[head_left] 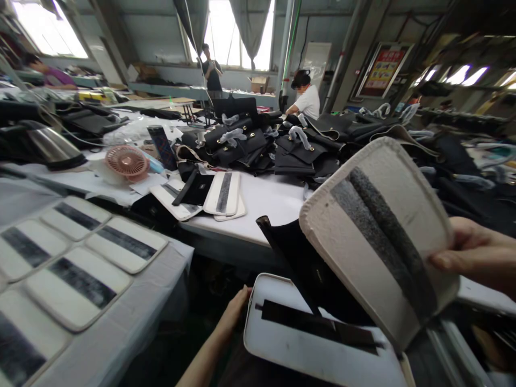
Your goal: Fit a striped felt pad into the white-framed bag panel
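Observation:
My right hand [479, 255] pinches the edge of a raised off-white panel [403, 215] with rounded corners and a dark grey strip across it. Thumb in front, its other fingers are mostly hidden behind. Below it is a tilted white panel [290, 349] with a raised rim and a black strap [298, 317] across its face. My left hand [237, 309] holds this lower panel's left edge, its fingertips partly hidden behind it. Between the two panels hangs a black flap [318, 269]. Whether the flap joins both panels, I cannot tell.
Several similar striped panels [108, 244] lie on the left table. Across the gap, the white table [262, 207] bears more panels [223, 193], a pink fan [127, 161], a kettle [48, 145] and heaped black bags [302, 153]. People work farther back.

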The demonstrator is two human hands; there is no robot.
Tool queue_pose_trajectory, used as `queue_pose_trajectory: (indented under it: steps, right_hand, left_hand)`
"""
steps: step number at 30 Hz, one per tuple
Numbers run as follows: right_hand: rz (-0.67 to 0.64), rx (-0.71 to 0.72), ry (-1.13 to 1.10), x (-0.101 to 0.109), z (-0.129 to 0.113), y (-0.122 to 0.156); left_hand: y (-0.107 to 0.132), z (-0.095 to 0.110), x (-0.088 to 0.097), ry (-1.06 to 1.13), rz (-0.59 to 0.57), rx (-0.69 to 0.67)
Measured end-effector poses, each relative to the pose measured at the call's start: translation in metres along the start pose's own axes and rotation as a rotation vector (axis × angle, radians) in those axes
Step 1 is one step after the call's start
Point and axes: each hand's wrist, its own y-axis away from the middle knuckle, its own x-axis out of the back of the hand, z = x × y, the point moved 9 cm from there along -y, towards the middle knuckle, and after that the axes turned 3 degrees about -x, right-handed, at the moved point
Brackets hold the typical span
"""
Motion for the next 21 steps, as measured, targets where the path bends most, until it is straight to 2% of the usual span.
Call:
queue_pose_trajectory:
  steps: [2,3,8,14,21]
  right_hand:
    - [-0.229,-0.15,0.047,-0.019,0.021,0.003]
    - [-0.292,-0.183,0.051,-0.025,0.026,0.006]
    - [-0.479,-0.184,0.059,-0.045,0.036,0.016]
    - [-0.572,-0.175,0.257,-0.047,0.056,0.011]
    - [-0.715,-0.226,0.317,-0.084,0.058,0.016]
  left_hand:
    - [0.004,-0.012,-0.01,0.032,-0.033,0.035]
    - [0.006,-0.015,-0.014,0.048,-0.048,0.044]
    - [0.005,-0.018,-0.024,0.095,-0.074,0.061]
    - [0.003,-0.018,-0.027,0.139,-0.093,0.06]
    - [0.002,-0.032,-0.028,0.18,-0.09,0.077]
